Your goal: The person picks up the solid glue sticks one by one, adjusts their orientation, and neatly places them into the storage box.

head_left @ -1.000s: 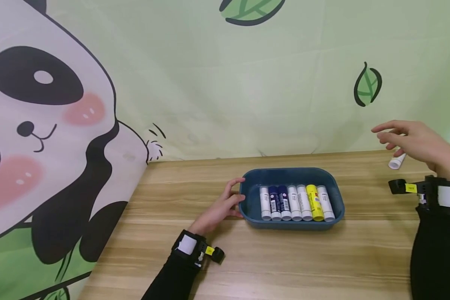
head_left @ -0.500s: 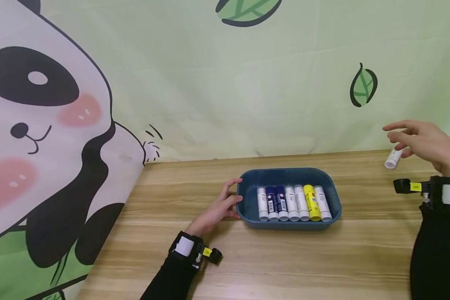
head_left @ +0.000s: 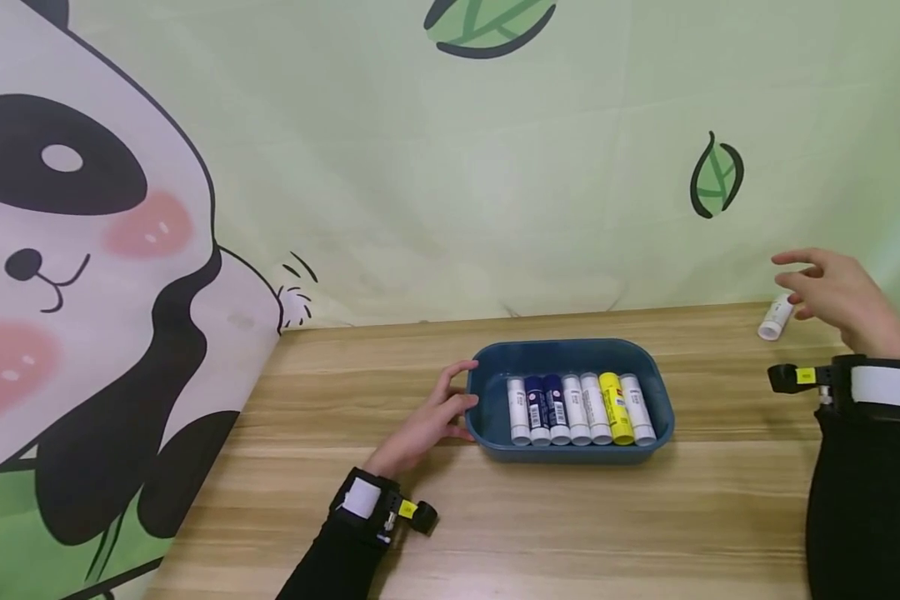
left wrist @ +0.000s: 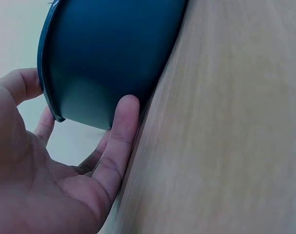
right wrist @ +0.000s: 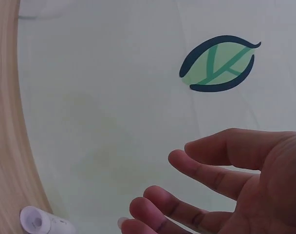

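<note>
My left hand (head_left: 423, 421) rests its fingers against the left end of a dark blue plastic tray (head_left: 570, 454). In the left wrist view one fingertip (left wrist: 127, 108) touches the tray's outer wall (left wrist: 104, 58). Inside the tray several glue sticks lie side by side: white ones (head_left: 636, 408), dark blue ones (head_left: 556, 408) and a yellow one (head_left: 617, 407). At the back right of the table lies a lone white glue stick (head_left: 776, 317), its far end partly behind my right hand (head_left: 832, 292). That hand hovers above with loosely bent fingers, holding nothing.
A wooden table (head_left: 540, 533) reaches back to a pale green backdrop cloth (head_left: 457, 192) printed with a panda (head_left: 90, 158) and leaves (head_left: 716, 177). A camera band (head_left: 881, 385) sits on the right wrist and another (head_left: 363, 498) on the left.
My right hand has shifted slightly rightward from the lone white glue stick, uncovering more of it. My left hand stays at the tray. The head view has turned a little right.
</note>
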The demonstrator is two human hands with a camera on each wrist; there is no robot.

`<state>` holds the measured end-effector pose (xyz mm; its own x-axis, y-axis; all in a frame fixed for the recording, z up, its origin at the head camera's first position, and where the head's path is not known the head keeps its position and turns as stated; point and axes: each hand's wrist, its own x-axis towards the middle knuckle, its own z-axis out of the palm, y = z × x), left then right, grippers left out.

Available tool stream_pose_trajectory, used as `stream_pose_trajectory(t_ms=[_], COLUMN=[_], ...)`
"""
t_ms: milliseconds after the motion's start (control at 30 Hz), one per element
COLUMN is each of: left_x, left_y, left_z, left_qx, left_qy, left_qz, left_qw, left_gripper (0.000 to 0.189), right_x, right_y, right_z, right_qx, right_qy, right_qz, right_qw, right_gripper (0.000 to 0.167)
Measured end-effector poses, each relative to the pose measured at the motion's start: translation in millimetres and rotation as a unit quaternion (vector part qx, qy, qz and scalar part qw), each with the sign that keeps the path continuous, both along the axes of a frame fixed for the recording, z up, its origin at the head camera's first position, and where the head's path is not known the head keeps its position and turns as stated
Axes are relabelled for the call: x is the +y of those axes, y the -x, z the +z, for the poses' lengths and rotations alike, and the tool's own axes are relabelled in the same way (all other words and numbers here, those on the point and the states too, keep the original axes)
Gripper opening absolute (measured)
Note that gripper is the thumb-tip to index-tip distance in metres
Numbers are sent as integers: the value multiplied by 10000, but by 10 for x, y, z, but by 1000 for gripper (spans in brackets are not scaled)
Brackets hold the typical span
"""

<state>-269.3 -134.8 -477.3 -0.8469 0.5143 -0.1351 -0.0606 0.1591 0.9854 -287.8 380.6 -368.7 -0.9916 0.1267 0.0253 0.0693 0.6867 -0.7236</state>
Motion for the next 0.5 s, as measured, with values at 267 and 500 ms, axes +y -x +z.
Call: stream_pose_trajectory(t_ms=[267,500], left_x=[-11,-22], left_y=[5,-10], left_z=[1,-21], left_qx=[-24,-58], left_qy=[-38,-21], left_qz=[17,56], left_qw=[10000,10000], left_gripper=[60,60], right_x=[70,135], right_y=[58,63], right_z=[-133,-190], right_qx=[-272,-422], right_qy=[192,206], right_qz=[-52,110], right_qw=[9994,9988], right_gripper=[62,62])
